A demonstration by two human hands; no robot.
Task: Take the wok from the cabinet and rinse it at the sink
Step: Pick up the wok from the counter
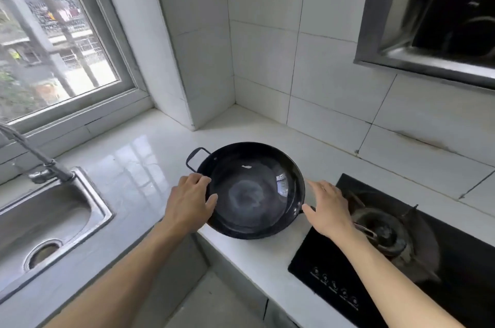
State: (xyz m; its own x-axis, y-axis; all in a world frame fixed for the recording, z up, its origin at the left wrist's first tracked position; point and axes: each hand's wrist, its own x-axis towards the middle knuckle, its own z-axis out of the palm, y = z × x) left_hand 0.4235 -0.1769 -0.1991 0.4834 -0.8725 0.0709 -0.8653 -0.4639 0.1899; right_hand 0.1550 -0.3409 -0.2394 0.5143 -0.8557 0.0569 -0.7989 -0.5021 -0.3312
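A dark round wok with a loop handle at its far left sits on the white counter, at the inner corner between the sink and the stove. My left hand holds the wok's left rim, thumb inside the bowl and fingers curled over the edge just below the loop handle. At the wok's right rim my right hand has its fingers spread and nearly straight, and its thumb tip touches the rim. The steel sink lies to the left, with a faucet arching over its back edge.
A black gas stove with a burner sits right of the wok. A range hood hangs at the upper right. Tiled walls meet in a corner behind the counter, and a window stands behind the sink.
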